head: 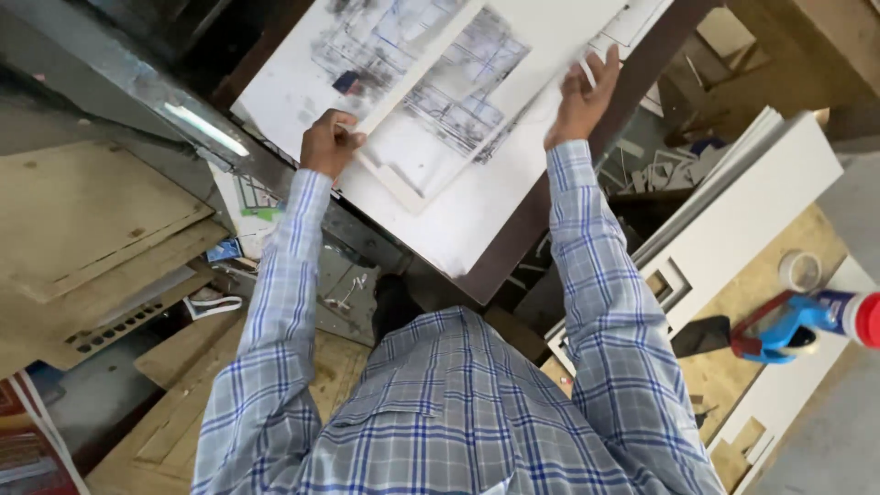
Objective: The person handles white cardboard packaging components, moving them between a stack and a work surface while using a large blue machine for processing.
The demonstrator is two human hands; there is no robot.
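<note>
1. Left hand (pixel 328 142), upper centre-left of frame; fingers curled around the lower-left edge of a white printed panel (pixel 449 101); grasping it.
2. Right hand (pixel 580 99), upper centre-right; fingers spread, tips on the panel's right edge, palm against it; holding that side rather than clenched.
3. Printed panel sits tilted in the upper centre, between both hands; face shows grey and blue line drawings; it lies over a larger white board (pixel 458 215) that runs down toward frame centre.
4. White board rests on a dark brown table edge (pixel 541 220), running diagonally from the upper right toward centre.
5. Both sleeves and the shirt (pixel 440 403), blue plaid, fill the lower centre.
6. Left of frame: stacked plywood sheets (pixel 92 220), flat, pale brown.
7. Right of frame: long white boards (pixel 752 211) leaning diagonally; below them, at the right edge, a blue and red tool (pixel 788 328) on a wooden surface; a tape roll (pixel 800 269) just above it.
</note>
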